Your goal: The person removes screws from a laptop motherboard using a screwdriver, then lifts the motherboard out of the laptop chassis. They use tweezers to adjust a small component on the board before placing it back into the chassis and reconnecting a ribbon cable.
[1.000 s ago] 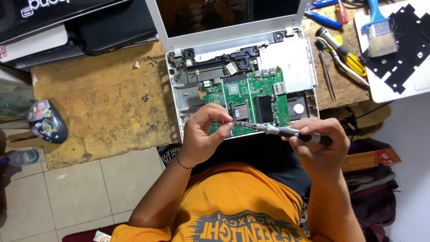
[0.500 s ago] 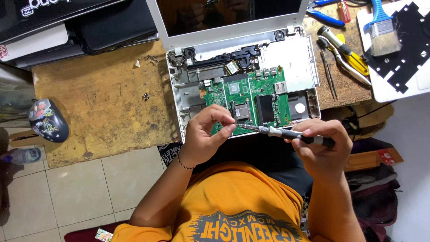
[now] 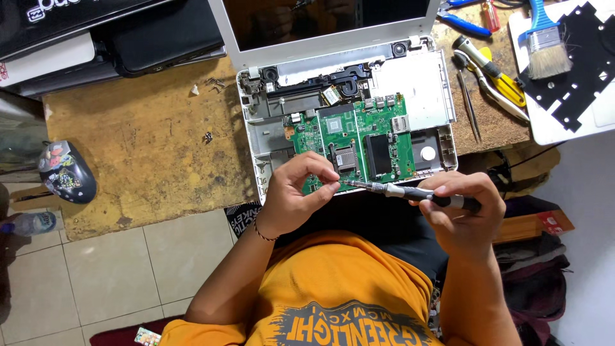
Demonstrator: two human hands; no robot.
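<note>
A person in an orange shirt sat at a worn wooden table (image 3: pixel 147 147), seen from above, working on an opened white laptop (image 3: pixel 349 109) with its keyboard cover removed. The green board (image 3: pixel 355 138) lay bare in the laptop's base, near the table's front edge. The right hand (image 3: pixel 461 214) was wrapped around the dark handle of a screwdriver (image 3: pixel 416 192), fingers closed on it, holding it nearly level and pointing toward the left. The left hand (image 3: pixel 298 195) met the tool's metal tip, with thumb and fingertips pinched together there, just over the board's lower edge; whether they held a screw I could not tell. Both hands hovered at the front rim of the laptop, close to each other. To the right of the laptop lay tweezers (image 3: pixel 469 106), a yellow-handled tool (image 3: pixel 493 70), blue-handled pliers (image 3: pixel 464 22) and a brush (image 3: pixel 548 41) with a blue handle, the brush resting on a black cut sheet (image 3: pixel 586 64). A few small screws (image 3: pixel 214 82) were scattered on the table to the laptop's left. Further left, at the table's edge, sat a patterned mouse (image 3: pixel 67 173). A dark closed laptop (image 3: pixel 160 32) lay at the upper left.
</note>
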